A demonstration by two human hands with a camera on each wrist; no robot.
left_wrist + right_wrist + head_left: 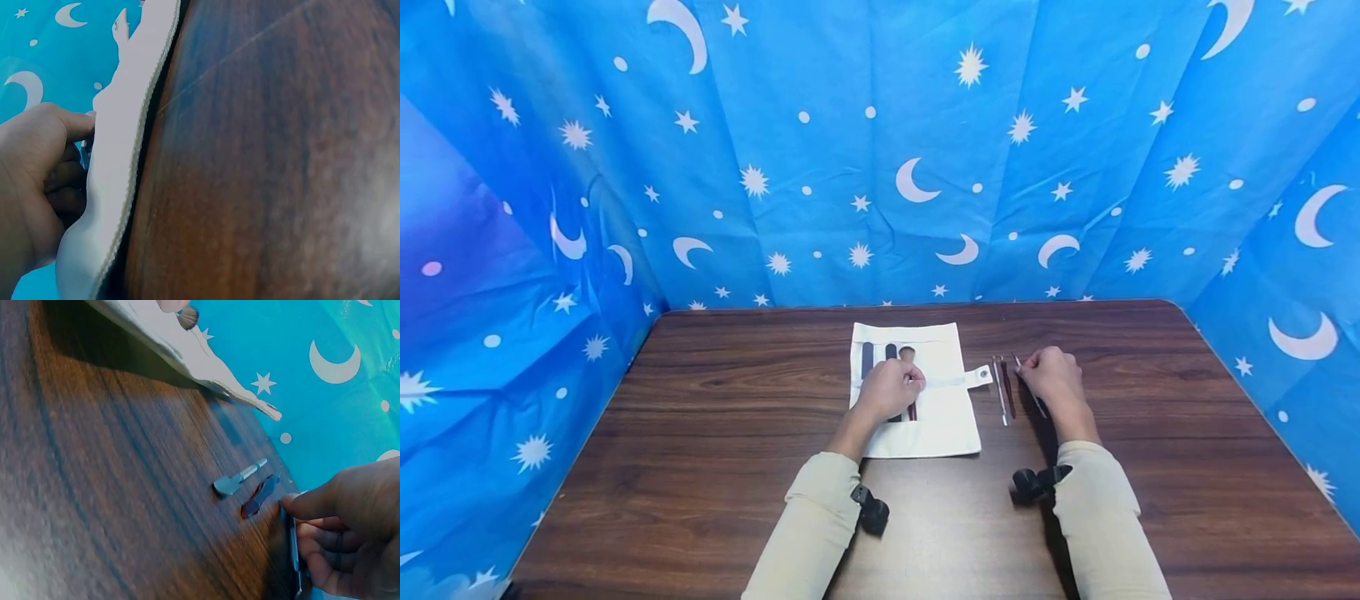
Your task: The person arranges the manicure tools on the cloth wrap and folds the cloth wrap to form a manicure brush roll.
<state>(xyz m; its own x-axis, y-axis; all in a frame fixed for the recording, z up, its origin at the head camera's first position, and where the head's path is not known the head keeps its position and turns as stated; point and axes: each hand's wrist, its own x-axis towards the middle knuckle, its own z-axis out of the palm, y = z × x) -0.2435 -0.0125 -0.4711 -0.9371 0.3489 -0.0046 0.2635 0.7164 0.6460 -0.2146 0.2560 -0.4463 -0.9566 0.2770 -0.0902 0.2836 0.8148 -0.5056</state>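
Tool (294, 547) (right hand (1056, 382) pinches it) slants, far tip leftward.

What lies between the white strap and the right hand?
In the head view, a silver tool and a brown tool; the right hand holds a third tool.

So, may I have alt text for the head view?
A person's right hand pinches a slim tool beside two others on a wooden table; the left hand is over a white pouch holding a brush. Blue moon-and-star cloth hangs behind.
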